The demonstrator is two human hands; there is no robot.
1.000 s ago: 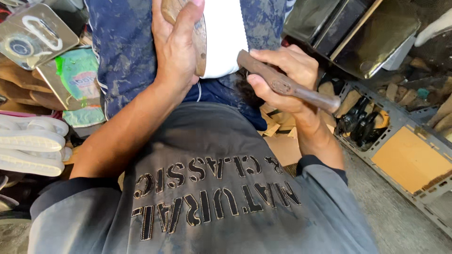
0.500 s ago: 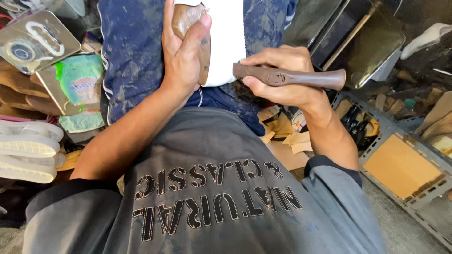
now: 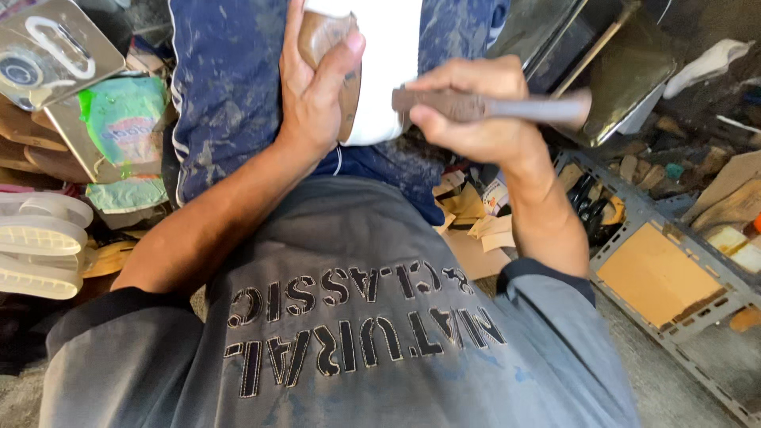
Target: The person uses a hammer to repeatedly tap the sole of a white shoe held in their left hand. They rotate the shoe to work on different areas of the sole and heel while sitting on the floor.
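My left hand (image 3: 317,91) grips a brown shoe piece (image 3: 329,47) and presses it against a white form (image 3: 388,71) that rests on my lap, between my blue stained trouser legs (image 3: 226,87). My right hand (image 3: 476,111) is closed around the brown wooden handle of a hammer-like tool (image 3: 491,105), held level just right of the white form, its grey shaft pointing to the right. The tool's head is blurred.
White shoe soles (image 3: 40,246) are stacked at the left, below a metal sheet (image 3: 47,51) and green plastic bags (image 3: 119,127). Cardboard scraps (image 3: 472,222) lie under my right arm. A grey slotted metal rack with a cardboard panel (image 3: 658,273) stands at the right.
My right hand has lifted the tool and swung it from pointing down-right to level. The left hand keeps its hold on the brown piece; the view has moved closer.
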